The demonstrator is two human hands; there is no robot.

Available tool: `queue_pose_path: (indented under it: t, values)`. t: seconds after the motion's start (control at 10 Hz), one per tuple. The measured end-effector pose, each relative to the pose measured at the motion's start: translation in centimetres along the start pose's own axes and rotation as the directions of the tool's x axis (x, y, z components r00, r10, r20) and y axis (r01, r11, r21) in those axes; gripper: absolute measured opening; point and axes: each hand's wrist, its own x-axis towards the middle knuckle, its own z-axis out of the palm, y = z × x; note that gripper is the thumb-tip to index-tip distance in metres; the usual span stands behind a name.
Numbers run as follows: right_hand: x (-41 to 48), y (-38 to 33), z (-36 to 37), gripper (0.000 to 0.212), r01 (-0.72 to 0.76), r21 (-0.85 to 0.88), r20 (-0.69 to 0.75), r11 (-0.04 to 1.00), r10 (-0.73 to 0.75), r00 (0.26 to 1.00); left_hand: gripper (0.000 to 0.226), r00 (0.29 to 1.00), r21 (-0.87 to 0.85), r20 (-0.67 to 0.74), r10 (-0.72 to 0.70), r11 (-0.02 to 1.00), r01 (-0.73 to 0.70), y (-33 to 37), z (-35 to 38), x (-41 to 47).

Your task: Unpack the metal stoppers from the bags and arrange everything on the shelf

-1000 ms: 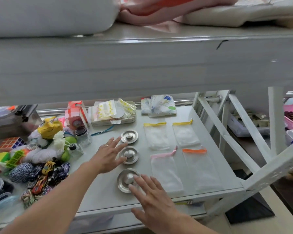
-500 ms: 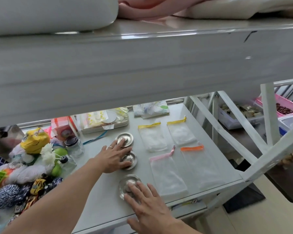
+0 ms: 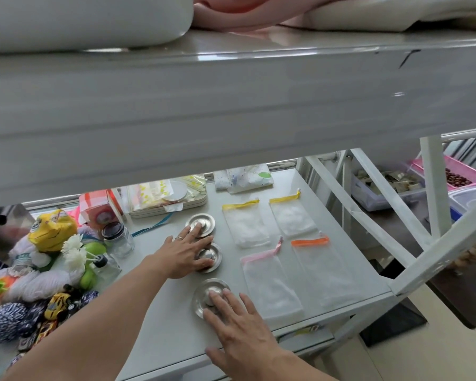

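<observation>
Three round metal stoppers lie in a column on the grey shelf (image 3: 160,334): far stopper (image 3: 204,223), middle stopper (image 3: 212,255), near stopper (image 3: 207,294). My left hand (image 3: 182,253) lies flat with fingers spread, touching the far and middle stoppers. Fingertips of my right hand (image 3: 238,323) rest flat on the near stopper. To the right lie several empty mesh zip bags: two with yellow zips (image 3: 246,225) (image 3: 293,217), one pink (image 3: 270,284), one orange (image 3: 323,270).
A heap of toys, yarn and a yellow figure (image 3: 51,229) fills the shelf's left side, beside a small glass jar (image 3: 118,239). A tray of packets (image 3: 165,198) and a tissue pack (image 3: 245,177) sit at the back. The upper shelf's thick edge (image 3: 231,111) overhangs.
The view has dropped and shifted, so the upper shelf hides more. My left hand slid forward onto the far and middle stoppers; my right hand stays on the near stopper.
</observation>
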Motion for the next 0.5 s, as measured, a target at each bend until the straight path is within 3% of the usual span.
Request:
queue_pose_path:
  t: [0.4,0.5]
  values:
    - [-0.4,-0.1,0.4,0.069,-0.009,-0.023,-0.056,1.0,0.008,0.998,0.087,0.999,-0.031,-0.033,-0.019,0.999,0.018,0.5,0.0,-0.9]
    - [-0.7,-0.1,0.2,0.071,-0.043,-0.023,-0.081,0.999,0.041,0.996,0.096,0.993,-0.135,-0.104,-0.046,0.99,0.032,0.5,0.1,-1.3]
